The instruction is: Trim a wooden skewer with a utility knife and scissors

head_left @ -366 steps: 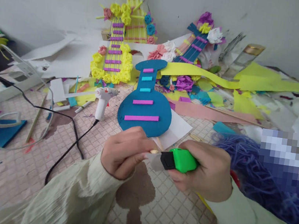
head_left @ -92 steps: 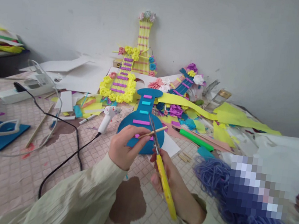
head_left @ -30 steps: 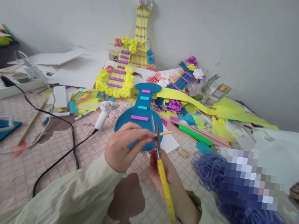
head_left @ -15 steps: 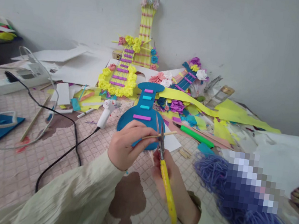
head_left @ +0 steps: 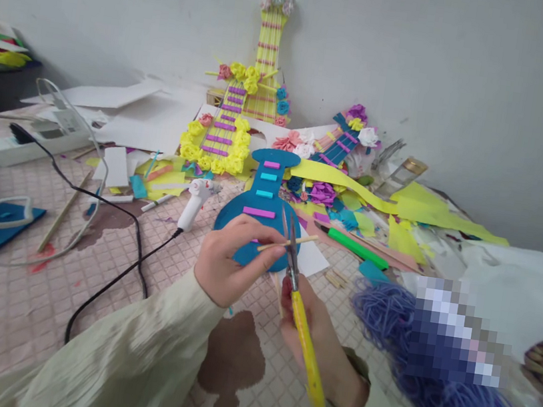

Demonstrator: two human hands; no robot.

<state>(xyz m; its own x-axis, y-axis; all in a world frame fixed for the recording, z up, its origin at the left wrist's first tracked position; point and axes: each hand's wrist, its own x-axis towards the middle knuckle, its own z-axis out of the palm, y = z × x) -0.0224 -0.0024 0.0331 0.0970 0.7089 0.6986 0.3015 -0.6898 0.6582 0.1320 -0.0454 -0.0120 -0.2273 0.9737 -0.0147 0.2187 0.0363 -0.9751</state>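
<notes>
Between the thumb and fingers of my left hand [head_left: 231, 258] is a thin wooden stick [head_left: 304, 240], pointing right. My right hand [head_left: 308, 320] grips yellow-handled scissors [head_left: 304, 346], blades upward and parted, with the stick crossing at the blades. Another pale thin strip shows beside my right fingers; whether they hold it I cannot tell. Under and beyond my hands lies a blue guitar-shaped cutout [head_left: 234, 215] with purple and light-blue bars across it. My left hand hides part of its lower body.
A white glue gun [head_left: 194, 205] with a black cord lies left of the cutout. Decorated paper guitars [head_left: 222, 126] stand behind. A green cutter [head_left: 359, 248], short stick pieces [head_left: 335, 279] and purple yarn [head_left: 427, 387] are on the right. A power strip [head_left: 31, 146] sits left.
The stick has shifted slightly between my left fingers and the scissor blades. My left hand has moved slightly left and up, and the scissors' handle end slightly down and right.
</notes>
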